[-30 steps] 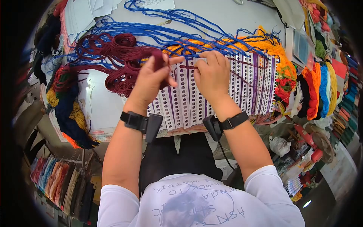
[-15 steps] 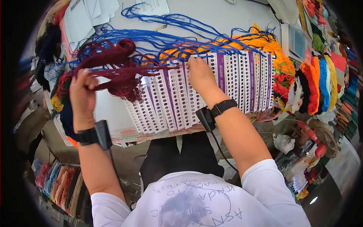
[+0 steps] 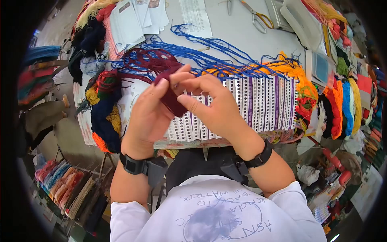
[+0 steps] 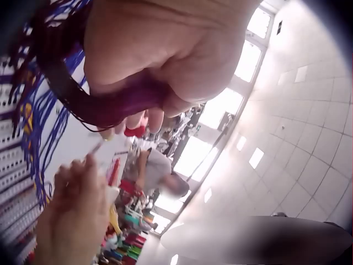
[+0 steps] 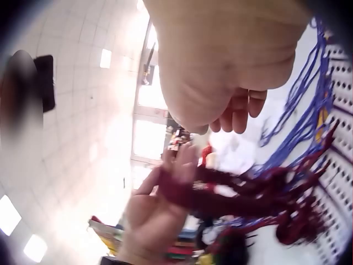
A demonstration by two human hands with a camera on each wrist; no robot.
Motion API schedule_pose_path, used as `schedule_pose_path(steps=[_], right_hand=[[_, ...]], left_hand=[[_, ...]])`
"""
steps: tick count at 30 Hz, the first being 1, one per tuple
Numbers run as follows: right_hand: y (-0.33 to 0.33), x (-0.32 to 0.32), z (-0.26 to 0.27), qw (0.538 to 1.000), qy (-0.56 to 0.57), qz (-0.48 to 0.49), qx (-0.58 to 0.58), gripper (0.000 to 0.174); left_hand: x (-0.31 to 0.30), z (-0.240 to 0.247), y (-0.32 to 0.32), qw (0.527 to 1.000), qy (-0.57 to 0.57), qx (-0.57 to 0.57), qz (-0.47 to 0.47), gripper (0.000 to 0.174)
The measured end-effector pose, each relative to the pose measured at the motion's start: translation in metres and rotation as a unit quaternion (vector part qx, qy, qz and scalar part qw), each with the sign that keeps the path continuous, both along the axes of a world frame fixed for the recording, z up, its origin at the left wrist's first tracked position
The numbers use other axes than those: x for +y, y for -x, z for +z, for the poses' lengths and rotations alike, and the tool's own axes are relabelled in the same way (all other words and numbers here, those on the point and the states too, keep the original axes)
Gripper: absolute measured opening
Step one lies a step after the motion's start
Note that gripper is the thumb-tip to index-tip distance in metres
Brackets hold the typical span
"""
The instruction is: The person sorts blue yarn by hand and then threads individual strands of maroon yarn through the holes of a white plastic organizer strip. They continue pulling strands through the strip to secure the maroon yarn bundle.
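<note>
A skein of maroon thread (image 3: 174, 101) passes through my left hand (image 3: 147, 109), which grips it between thumb and fingers. In the right wrist view the skein (image 5: 220, 200) runs from that hand toward a looser maroon bundle. My right hand (image 3: 219, 107) is close beside the skein, its fingers bent and its thumb apart from them. The right wrist view shows no thread at those fingertips. Below both hands lies a row of white punched cards (image 3: 242, 101) with purple bands, partly hidden by the hands.
Blue cords (image 3: 193, 54) stretch across the table behind the cards, over orange yarn (image 3: 288, 66). Papers (image 3: 127, 24) lie at the back left, scissors (image 3: 258, 20) at the back. Coloured yarn bundles (image 3: 107, 117) hang at the left edge, others (image 3: 332, 103) at the right.
My left hand swung out left drawing the maroon thread, then came back to the middle with the skein. The right hand left the cards' top edge and rose beside the left. The head view shifted.
</note>
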State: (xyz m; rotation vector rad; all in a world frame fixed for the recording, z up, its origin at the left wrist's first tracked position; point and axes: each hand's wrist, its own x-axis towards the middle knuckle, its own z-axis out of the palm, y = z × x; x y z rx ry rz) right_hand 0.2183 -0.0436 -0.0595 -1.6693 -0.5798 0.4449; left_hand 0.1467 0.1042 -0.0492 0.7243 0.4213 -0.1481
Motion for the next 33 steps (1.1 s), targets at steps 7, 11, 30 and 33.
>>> schedule_pose_path(steps=[7,11,30,33], right_hand=[[0.007,-0.002,0.036,0.984,-0.024,0.051,0.168,0.010],[0.012,0.000,0.041,0.982,-0.021,0.056,0.179,0.010],[0.020,0.003,0.066,0.956,-0.059,0.063,0.280,0.010],[0.021,0.004,0.071,0.940,-0.089,0.063,0.322,0.011]], left_hand=[[-0.003,0.027,0.006,0.994,0.103,-0.031,0.018,0.052],[0.001,0.034,0.011,0.994,0.104,-0.029,0.011,0.052],[0.026,0.044,0.018,0.997,0.070,-0.041,-0.012,0.046],[0.020,0.053,0.016,0.998,-0.007,-0.063,-0.020,0.048]])
